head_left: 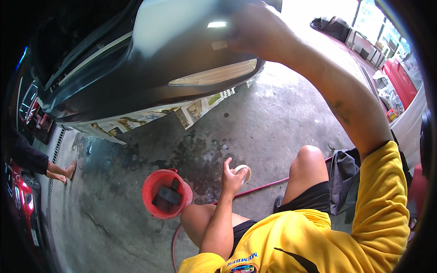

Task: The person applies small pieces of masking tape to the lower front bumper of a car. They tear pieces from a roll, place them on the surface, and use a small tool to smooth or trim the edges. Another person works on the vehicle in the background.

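My left hand (231, 182) is above my lap, its fingers closed round a roll of pale masking tape (247, 175) while the index finger points up. Stretched up and forward, my right hand (257, 34) is at the rounded corner of a dark matte car bumper (150, 84). Motion blur smears its fingers, so I cannot tell what they hold. Below that hand, a long narrow light in the bumper is covered with masking tape (214, 75). A small pale patch (219, 45) shows beside my right fingers. Newspaper sheets (136, 123) hang along the bumper's lower edge.
On the wet-stained concrete floor stands a red bucket (147, 191) holding dark blocks (170, 196). A red hose (268, 184) runs behind my legs. Another person's bare feet (69, 170) and a red car (25, 195) are at the left. Dark cloth (343, 182) lies beside my right knee.
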Demonstrator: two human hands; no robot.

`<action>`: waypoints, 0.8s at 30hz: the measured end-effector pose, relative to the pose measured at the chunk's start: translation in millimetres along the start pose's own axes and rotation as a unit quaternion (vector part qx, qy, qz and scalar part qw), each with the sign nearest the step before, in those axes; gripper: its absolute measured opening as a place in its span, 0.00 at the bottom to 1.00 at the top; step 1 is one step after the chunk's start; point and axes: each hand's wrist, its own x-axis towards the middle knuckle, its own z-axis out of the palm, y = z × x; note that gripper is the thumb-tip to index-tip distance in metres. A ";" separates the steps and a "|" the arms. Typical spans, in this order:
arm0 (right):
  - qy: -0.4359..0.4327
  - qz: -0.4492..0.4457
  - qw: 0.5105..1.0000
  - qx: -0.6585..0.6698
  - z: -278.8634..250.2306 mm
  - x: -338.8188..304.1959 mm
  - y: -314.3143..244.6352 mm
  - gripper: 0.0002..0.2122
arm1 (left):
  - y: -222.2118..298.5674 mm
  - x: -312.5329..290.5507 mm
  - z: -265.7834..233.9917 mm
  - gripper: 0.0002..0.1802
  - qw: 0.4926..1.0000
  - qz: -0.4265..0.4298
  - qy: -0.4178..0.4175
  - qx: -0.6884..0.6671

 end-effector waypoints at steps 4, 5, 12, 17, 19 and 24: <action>-0.019 -0.021 0.999 -0.023 -7.9 3.5 -5.0 0.15 | 4.3 0.3 2.8 0.52 1.000 0.001 -0.010 0.001; -0.014 -0.038 0.999 -0.029 -7.9 4.6 -4.0 0.15 | 3.5 1.0 3.4 0.52 1.000 0.005 -0.010 0.008; -0.029 -0.063 0.997 -0.016 -10.2 9.2 -0.2 0.17 | 0.7 2.4 7.3 0.54 1.000 0.005 -0.011 0.005; -0.032 -0.068 0.997 0.013 -6.8 10.0 6.3 0.16 | 0.4 0.6 10.1 0.55 1.000 0.018 -0.017 -0.001; -0.017 -0.097 0.995 0.014 -4.1 10.5 11.3 0.16 | -0.7 0.4 12.3 0.55 1.000 0.017 -0.017 0.008; 0.006 -0.151 0.989 -0.006 -6.5 13.1 15.7 0.16 | -13.9 4.9 19.2 0.56 0.999 0.006 -0.033 -0.001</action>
